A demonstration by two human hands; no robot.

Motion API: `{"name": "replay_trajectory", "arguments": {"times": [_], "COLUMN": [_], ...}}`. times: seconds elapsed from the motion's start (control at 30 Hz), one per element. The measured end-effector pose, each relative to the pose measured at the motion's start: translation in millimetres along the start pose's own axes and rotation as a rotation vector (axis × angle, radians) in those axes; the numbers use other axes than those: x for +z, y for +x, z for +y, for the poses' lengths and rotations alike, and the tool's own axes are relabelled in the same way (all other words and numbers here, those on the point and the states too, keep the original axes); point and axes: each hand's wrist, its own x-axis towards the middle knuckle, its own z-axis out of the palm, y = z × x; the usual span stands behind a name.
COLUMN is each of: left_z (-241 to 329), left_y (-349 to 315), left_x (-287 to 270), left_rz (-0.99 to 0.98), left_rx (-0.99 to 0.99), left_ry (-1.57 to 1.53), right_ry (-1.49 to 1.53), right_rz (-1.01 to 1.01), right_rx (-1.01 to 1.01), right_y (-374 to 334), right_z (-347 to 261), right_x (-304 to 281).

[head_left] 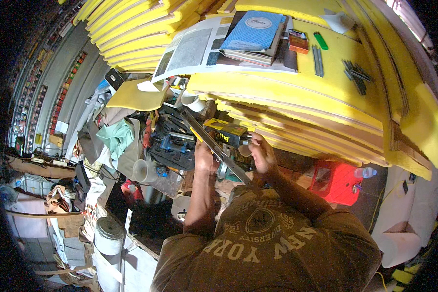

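Observation:
My left hand (204, 156) is closed around a long grey metal bar (214, 146) that runs diagonally from the upper left down toward my chest. My right hand (263, 153) grips the end of a yellow and black box-shaped tool (225, 131), its fingers at the small metal part on the tool's right side. The tool lies across the bar, just under the edge of a stack of yellow foam sheets (297, 104). Both forearms come up from my brown printed shirt (267, 243). Exactly how the tool meets the bar is hidden by my fingers.
On the foam stack lie a blue notebook (255, 29) on other books, an orange box (298, 41), a green lighter (320, 41) and dark metal strips (355, 75). A white cup (193, 101), black tool case (173, 141), cloth scraps and rolls crowd the left. A red crate (336, 182) stands right.

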Motion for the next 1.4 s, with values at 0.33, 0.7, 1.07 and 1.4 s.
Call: {"name": "replay_trajectory", "arguments": {"times": [0.33, 0.7, 1.07, 1.4], "left_z": [5.1, -17.2, -17.5, -18.4], "left_y": [-0.1, 7.1, -0.6, 2.2], "left_x": [6.6, -24.1, -25.0, -37.4], "left_rz": [0.028, 0.007, 0.004, 0.069], "left_rx": [0.005, -0.139, -0.185, -0.157], "left_ry": [-0.062, -0.186, -0.257, -0.265], "right_ry": [-0.646, -0.987, -1.070, -0.905], "right_rz": [0.095, -0.200, -0.220, -0.030], "right_rx": [-0.533, -0.643, -0.805, -0.804], "right_y": [2.6, 21.1, 23.6, 19.0], "right_z": [-45.9, -103.8, -100.3, -127.8], "right_x": [21.3, 25.1, 27.1, 19.1]}}
